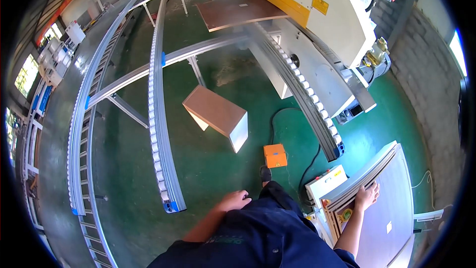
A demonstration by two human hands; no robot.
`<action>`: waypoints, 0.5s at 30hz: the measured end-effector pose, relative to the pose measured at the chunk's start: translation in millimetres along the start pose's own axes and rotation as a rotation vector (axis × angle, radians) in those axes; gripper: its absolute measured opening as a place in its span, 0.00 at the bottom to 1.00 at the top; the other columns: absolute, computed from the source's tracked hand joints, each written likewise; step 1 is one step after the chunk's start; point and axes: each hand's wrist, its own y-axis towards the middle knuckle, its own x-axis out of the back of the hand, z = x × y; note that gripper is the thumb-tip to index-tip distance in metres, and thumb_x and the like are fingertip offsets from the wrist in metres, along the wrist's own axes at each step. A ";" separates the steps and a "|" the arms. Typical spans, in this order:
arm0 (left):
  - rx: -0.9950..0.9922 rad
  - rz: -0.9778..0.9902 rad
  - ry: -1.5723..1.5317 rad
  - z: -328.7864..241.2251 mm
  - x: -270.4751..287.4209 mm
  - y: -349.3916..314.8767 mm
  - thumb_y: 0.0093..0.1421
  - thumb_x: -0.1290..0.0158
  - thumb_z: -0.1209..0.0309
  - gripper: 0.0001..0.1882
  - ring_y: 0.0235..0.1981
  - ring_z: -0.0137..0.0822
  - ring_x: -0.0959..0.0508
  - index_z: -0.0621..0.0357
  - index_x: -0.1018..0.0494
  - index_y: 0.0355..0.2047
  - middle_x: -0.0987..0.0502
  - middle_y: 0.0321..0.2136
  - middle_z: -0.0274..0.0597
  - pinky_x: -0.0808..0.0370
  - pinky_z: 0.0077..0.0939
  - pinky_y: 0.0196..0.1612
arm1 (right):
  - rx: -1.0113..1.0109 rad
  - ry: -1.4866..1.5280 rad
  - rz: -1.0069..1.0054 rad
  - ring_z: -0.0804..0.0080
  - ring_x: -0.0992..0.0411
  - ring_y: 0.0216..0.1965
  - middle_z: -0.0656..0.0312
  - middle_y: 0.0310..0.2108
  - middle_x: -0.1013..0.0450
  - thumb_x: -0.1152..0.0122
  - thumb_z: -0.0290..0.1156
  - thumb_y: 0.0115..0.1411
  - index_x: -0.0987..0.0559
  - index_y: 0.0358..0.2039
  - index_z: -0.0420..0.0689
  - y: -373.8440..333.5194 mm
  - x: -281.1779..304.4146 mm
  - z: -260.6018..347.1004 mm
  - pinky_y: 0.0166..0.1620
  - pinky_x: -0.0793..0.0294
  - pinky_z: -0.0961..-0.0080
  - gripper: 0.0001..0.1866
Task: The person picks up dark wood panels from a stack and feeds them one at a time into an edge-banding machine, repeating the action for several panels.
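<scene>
My right hand [366, 196] is at the edge of a grey-brown board [384, 218] on the stack at my right, its fingers bent over that edge. A small white label sits on the board's face. Close to my right wrist, a round yellow-green thing [345, 214], perhaps a tape roll, lies by the layered board edges. My left hand [235, 201] hangs in front of my body with its fingers curled. A dark spot shows at its fingertips, too small to make out. Beyond my feet, an orange foot pedal box [275, 156] lies on the green floor.
Roller rails [157, 119] run away on the left, joined by a crossbar. Another roller rail [310, 92] juts toward me from the large white and yellow machine [342, 25]. A brown panel [238, 11] lies at the machine. A brown-topped bench [215, 111] stands between the rails. Cables cross the floor.
</scene>
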 end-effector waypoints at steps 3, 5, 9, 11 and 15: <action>0.003 0.012 -0.024 7.9 -1.7 4.1 0.61 0.47 0.51 0.24 0.46 0.48 0.21 0.57 0.26 0.48 0.21 0.45 0.49 0.25 0.39 0.48 | 0.001 -0.001 0.000 0.54 0.49 0.69 0.53 0.68 0.45 0.43 0.35 0.53 0.36 0.64 0.45 -0.2 2.1 1.9 0.69 0.52 0.56 0.36; 0.024 0.019 -0.022 11.2 -6.1 0.7 0.61 0.48 0.51 0.24 0.47 0.49 0.22 0.57 0.26 0.48 0.21 0.45 0.49 0.25 0.39 0.48 | 0.000 -0.009 0.008 0.54 0.50 0.69 0.53 0.68 0.45 0.43 0.36 0.53 0.36 0.64 0.45 -2.7 4.1 2.2 0.69 0.52 0.56 0.36; 0.059 0.003 -0.023 0.0 7.8 3.6 0.61 0.47 0.52 0.24 0.47 0.49 0.22 0.58 0.27 0.49 0.22 0.46 0.51 0.25 0.39 0.49 | -0.018 0.003 -0.009 0.53 0.50 0.69 0.53 0.68 0.45 0.44 0.36 0.54 0.37 0.64 0.45 -2.1 4.6 -0.7 0.69 0.53 0.56 0.36; 0.038 -0.017 -0.092 7.4 3.1 6.0 0.61 0.46 0.54 0.24 0.47 0.49 0.21 0.60 0.27 0.49 0.22 0.46 0.51 0.25 0.38 0.49 | -0.003 0.005 0.010 0.54 0.50 0.69 0.53 0.68 0.45 0.44 0.36 0.53 0.37 0.65 0.45 -2.6 5.5 4.9 0.69 0.53 0.57 0.36; 0.035 -0.021 -0.079 5.4 4.5 7.1 0.61 0.46 0.54 0.24 0.46 0.48 0.21 0.61 0.27 0.49 0.21 0.45 0.52 0.25 0.37 0.48 | 0.005 -0.006 0.013 0.54 0.50 0.69 0.53 0.68 0.46 0.45 0.36 0.53 0.37 0.65 0.45 -1.6 -4.1 -0.4 0.69 0.52 0.56 0.36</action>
